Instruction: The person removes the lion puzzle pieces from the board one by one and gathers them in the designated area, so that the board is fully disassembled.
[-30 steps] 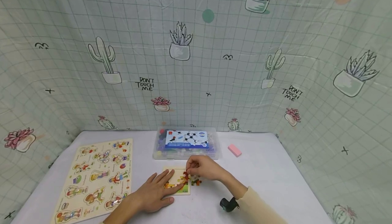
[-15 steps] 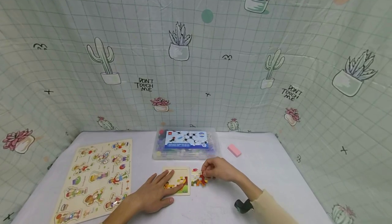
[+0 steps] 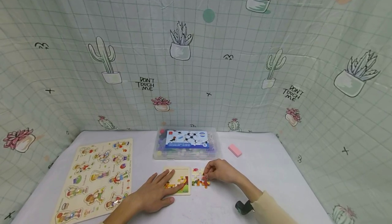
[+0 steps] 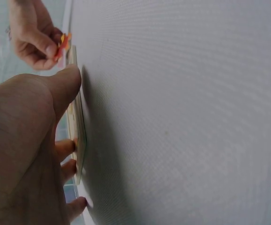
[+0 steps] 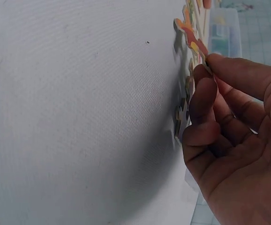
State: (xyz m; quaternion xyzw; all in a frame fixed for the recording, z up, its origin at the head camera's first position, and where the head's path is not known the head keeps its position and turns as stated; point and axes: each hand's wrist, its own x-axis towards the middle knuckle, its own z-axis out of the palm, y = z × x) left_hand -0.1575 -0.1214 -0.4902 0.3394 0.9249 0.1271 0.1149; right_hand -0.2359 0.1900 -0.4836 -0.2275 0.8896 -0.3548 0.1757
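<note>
head view: white tabletop (image 3: pixel 211 208); picture board (image 3: pixel 107 165) at left; kit box (image 3: pixel 186 153) behind; left hand (image 3: pixel 154 193) resting, fingers straight, on a puzzle tray (image 3: pixel 180 172); right hand (image 3: pixel 223 171) by the loose pieces (image 3: pixel 197 182) just right of that tray, its grip pinching a red-orange piece (image 4: pixel 63 45).

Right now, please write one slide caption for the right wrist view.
Right hand pinches a colourful puzzle piece near other pieces.

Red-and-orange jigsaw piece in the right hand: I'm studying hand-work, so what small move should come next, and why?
Perhaps lower the red-and-orange jigsaw piece flat onto the white cloth: the right hand pinches it at a tilt, close to multicoloured loose jigsaw pieces lying there.
</note>
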